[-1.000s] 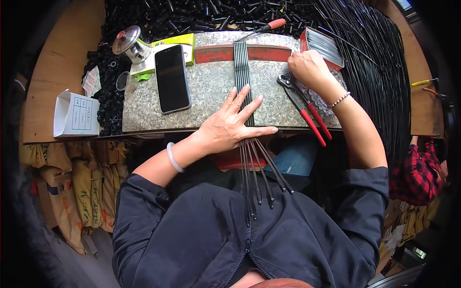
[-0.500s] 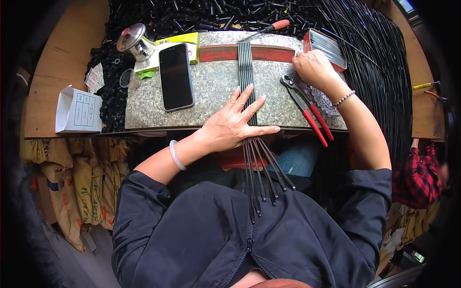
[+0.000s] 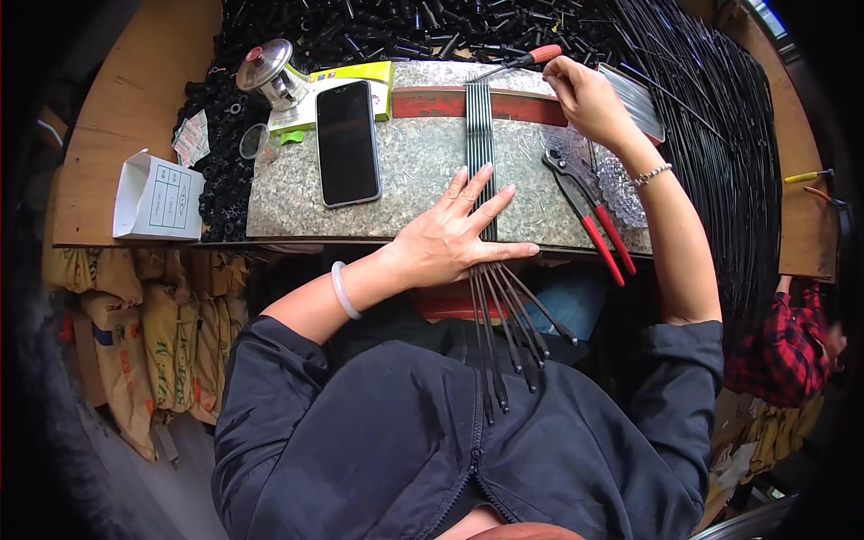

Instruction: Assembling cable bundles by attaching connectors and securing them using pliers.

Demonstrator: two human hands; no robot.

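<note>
A row of thin black rods (image 3: 479, 126) lies side by side on the stone-patterned board (image 3: 409, 166), crossing a red metal strip (image 3: 427, 103). My left hand (image 3: 445, 229) rests flat on the rods at the board's near edge, fingers spread. Past it, their thicker ends fan out over my lap. My right hand (image 3: 589, 103) is raised near the strip's right end, thumb and fingertips pinched together; whatever is between them is too small to make out. Close to those fingertips lies a screwdriver (image 3: 544, 54) with a red handle. Red-handled pliers (image 3: 589, 211) lie below my right hand.
A phone (image 3: 348, 144), a yellow-white box (image 3: 306, 112) and a metal lidded pot (image 3: 274, 81) stand left. A tray of thin pale pieces (image 3: 633, 103) and a clear dish (image 3: 621, 189) are right. Black rods (image 3: 711, 144) heap beyond. A person in a checked shirt (image 3: 781, 346) is at far right.
My right hand has lifted from beside the tray and moved up toward the screwdriver handle, its fingers now pinched. My left hand stays on the rods. The whole view has shifted slightly.
</note>
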